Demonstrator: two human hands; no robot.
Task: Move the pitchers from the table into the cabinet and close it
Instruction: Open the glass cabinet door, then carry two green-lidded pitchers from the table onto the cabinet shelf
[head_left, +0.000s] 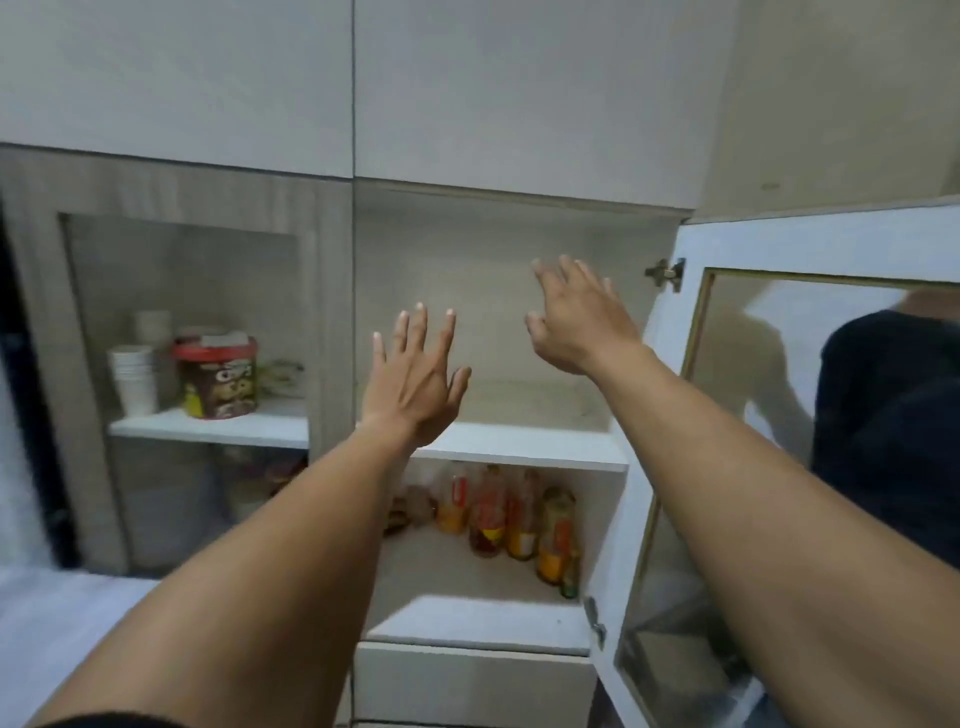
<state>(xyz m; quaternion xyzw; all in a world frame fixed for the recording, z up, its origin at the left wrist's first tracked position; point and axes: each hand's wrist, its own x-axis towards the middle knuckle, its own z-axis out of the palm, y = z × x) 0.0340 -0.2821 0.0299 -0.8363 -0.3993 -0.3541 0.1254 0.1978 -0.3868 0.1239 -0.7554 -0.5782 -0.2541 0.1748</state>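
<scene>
1. Head view: cabinet (519, 291) stands open, door (779, 244) swung right, so loading is possible.
2. Upper shelf (519, 447) is bare, likely meant for pitchers; none are visible.
3. Left hand (415, 384) and right hand (582, 317) reach in empty, fingers (449, 332) spread apart.

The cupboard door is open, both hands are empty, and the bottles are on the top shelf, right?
Not quite. In the head view the bottles stand on the lower shelf; the top shelf is bare. The door is open, and the left hand and right hand are empty.
</scene>
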